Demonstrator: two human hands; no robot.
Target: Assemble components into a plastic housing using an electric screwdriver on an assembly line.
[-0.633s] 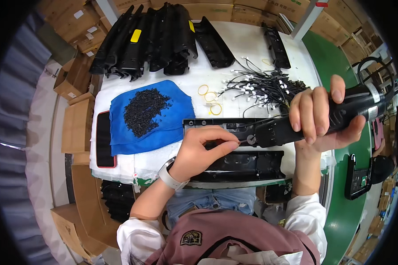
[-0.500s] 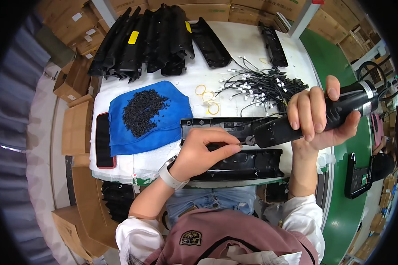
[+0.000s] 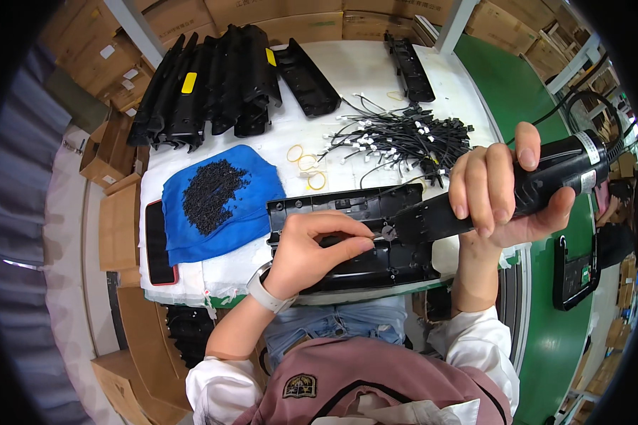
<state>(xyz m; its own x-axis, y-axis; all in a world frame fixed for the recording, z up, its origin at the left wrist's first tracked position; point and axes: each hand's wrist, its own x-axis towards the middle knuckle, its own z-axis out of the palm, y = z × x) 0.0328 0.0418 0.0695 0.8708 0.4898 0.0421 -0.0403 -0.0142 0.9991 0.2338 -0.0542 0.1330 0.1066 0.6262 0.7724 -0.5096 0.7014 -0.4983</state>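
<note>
My right hand [image 3: 502,185] is wrapped round a black electric screwdriver [image 3: 432,221], held almost level with its tip pointing left. My left hand [image 3: 308,244], with a pale watch on the wrist, pinches thumb and forefinger together right at the screwdriver's tip. Whatever those fingertips hold is too small to make out. Beneath both hands lie a long black plastic housing [image 3: 337,201] and, nearer to me, a second black housing part [image 3: 397,273]. To the left, a pile of tiny black pieces [image 3: 209,198], apparently screws, rests on a blue cloth [image 3: 261,202].
A heap of black cables with white connectors [image 3: 411,138] lies behind the housing. Stacked black housings [image 3: 220,85] fill the far left, with another black part [image 3: 409,67] at far right. Yellow rubber bands [image 3: 317,180] and a phone [image 3: 159,241] lie on the white table cover.
The view has shifted, so the table things sit a little further left and lower. Screwdriver tip and left fingertips remain together above the housings, both hands keeping their grip.
</note>
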